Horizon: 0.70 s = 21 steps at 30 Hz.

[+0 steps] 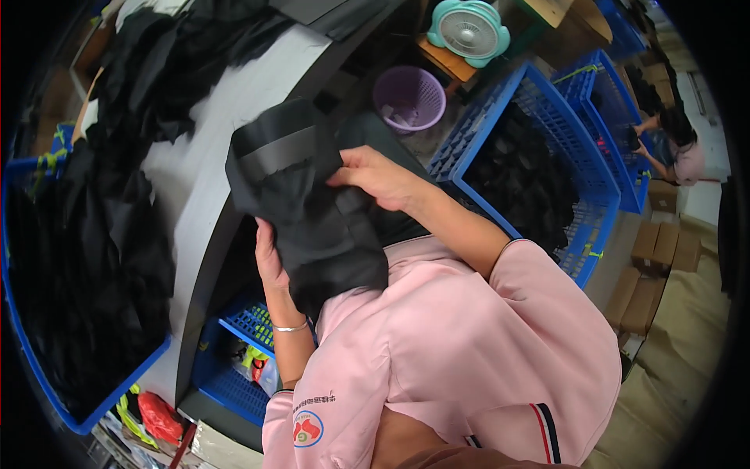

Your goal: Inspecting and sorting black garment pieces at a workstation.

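Note:
A black fabric piece (312, 211) with a dark grey band across its far end lies over my lap, its near end against my pink shirt. At its left edge is my left hand (269, 254), thumb up along the side and the other fingers hidden beneath the cloth. My right hand (379, 178) grips the right edge, with thumb and fingers bent onto the fabric. A bracelet circles my left wrist. The cloth is slightly blurred, and its underside is out of sight.
Black fabric heaps cover part of the white table (191, 156). Blue crates (598, 234) of black pieces stand left and right. A purple basket (410, 98) and teal fan (467, 33) are ahead. Another person (680, 148) works at far right, near cardboard boxes (656, 246).

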Available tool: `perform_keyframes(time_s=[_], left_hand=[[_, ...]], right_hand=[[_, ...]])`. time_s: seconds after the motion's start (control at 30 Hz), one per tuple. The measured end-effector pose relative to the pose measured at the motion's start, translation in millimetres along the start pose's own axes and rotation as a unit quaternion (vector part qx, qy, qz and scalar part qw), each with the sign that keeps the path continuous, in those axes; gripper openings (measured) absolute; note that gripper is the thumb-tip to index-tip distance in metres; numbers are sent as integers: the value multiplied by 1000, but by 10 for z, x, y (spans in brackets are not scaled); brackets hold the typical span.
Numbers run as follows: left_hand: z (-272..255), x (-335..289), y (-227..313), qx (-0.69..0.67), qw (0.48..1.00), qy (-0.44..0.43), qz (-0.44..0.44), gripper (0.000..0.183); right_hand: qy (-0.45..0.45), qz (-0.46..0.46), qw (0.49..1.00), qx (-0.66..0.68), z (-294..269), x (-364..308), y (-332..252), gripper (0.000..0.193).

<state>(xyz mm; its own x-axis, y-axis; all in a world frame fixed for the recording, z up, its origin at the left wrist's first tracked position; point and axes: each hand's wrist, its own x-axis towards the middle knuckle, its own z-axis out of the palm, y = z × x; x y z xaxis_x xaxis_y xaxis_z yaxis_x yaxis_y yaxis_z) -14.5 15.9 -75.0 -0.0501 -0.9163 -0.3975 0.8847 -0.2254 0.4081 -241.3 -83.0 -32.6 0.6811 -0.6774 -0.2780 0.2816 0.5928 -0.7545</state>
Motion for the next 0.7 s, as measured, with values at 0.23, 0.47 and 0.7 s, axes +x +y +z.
perform_keyframes(time_s=[0.23, 0.47, 0.7], left_hand=[[588, 312, -322, 200, 979, -35, -8, 52], [641, 420, -534, 312, 947, -51, -62, 61], [525, 450, -487, 346, 936, 7, -69, 46]], right_hand=[[230, -107, 967, -19, -801, -440, 20, 21], [617, -205, 760, 0, -2956, -2182, 166, 32], [749, 196, 404, -487, -3838, -3017, 220, 63]])
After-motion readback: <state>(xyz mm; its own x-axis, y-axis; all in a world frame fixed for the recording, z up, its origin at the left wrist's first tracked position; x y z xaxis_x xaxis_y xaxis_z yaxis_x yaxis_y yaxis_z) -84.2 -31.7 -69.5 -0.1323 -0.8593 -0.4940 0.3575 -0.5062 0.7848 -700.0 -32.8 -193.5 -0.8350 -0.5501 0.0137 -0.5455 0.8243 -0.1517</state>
